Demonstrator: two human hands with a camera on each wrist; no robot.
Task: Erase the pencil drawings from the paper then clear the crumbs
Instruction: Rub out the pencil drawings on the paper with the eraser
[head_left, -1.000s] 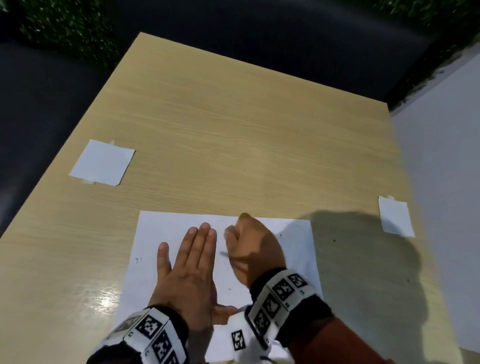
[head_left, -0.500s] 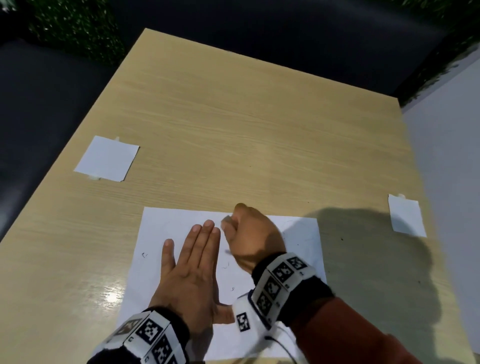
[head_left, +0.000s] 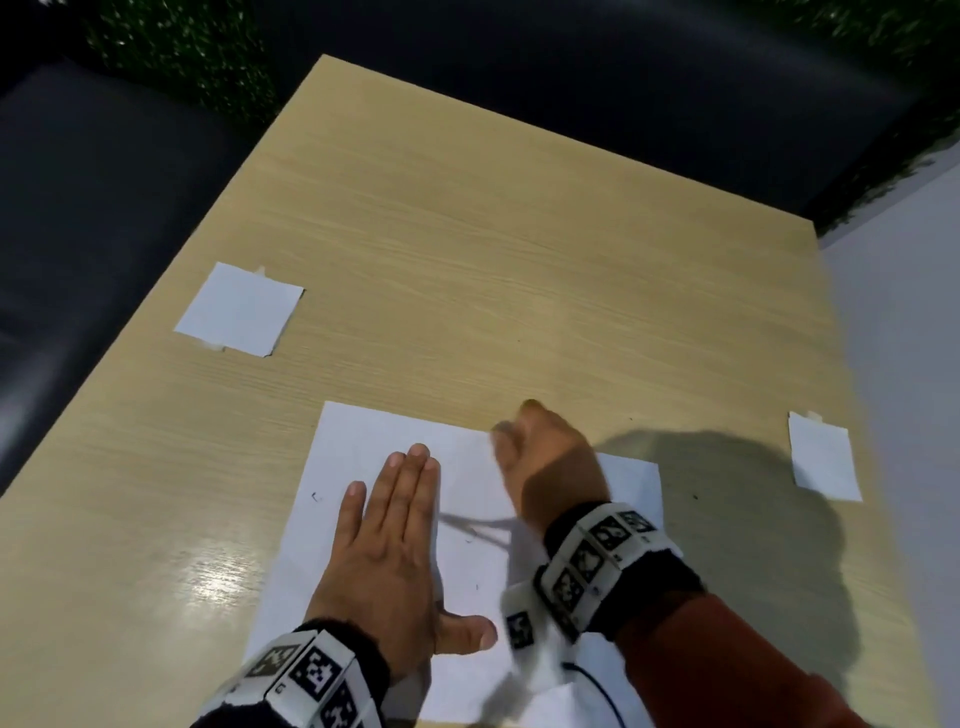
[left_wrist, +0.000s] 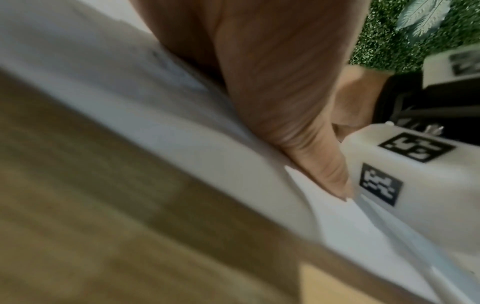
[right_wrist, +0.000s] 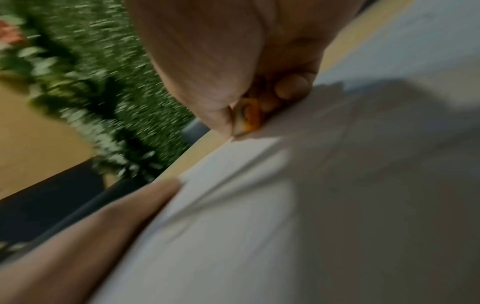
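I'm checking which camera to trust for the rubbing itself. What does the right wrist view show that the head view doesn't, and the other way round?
Only the right wrist view shows the eraser, orange and white, pinched in the right hand with its tip on the paper.

Only the head view shows the whole table, two small paper squares, small dark marks on the sheet, and the left hand pressing flat.

Both show the right hand curled, low on the paper near its far edge.

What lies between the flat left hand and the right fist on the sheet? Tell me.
Head view: only bare paper with a faint pencil mark and shadow separates the left hand from the right hand.
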